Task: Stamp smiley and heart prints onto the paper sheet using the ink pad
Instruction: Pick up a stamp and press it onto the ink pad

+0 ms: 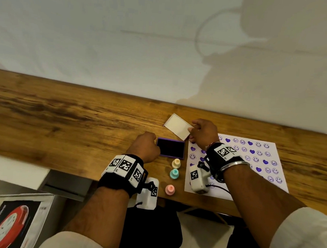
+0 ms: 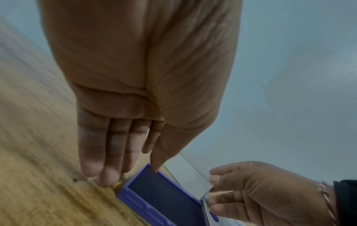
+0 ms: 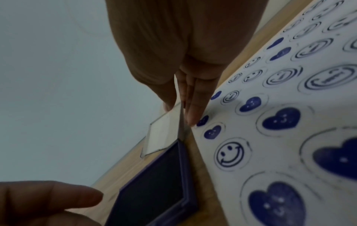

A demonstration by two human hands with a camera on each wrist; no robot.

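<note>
The open purple ink pad (image 1: pixel 170 148) (image 2: pixel 164 198) (image 3: pixel 154 175) lies on the wooden table. My left hand (image 1: pixel 145 146) (image 2: pixel 131 172) stands at the pad's left edge, fingertips (image 2: pixel 105 180) straight on the wood and thumb touching the pad's far corner. My right hand (image 1: pixel 191 134) (image 3: pixel 179 107) pinches the clear lid (image 1: pixel 177 126) (image 2: pixel 191 175) (image 3: pixel 164 134), tilted above the pad's far right corner. The paper sheet (image 1: pixel 252 158) (image 3: pixel 270 94), covered in purple smileys and hearts, lies under my right forearm. Three stamps stand in front of the pad: cream (image 1: pixel 176 163), teal (image 1: pixel 174 173), pink (image 1: pixel 169 189).
The table (image 1: pixel 63 114) runs along a white wall, and bare wood stretches to the left of the pad. Its front edge lies just below the pink stamp. A printed box (image 1: pixel 15 224) sits on the floor at the lower left.
</note>
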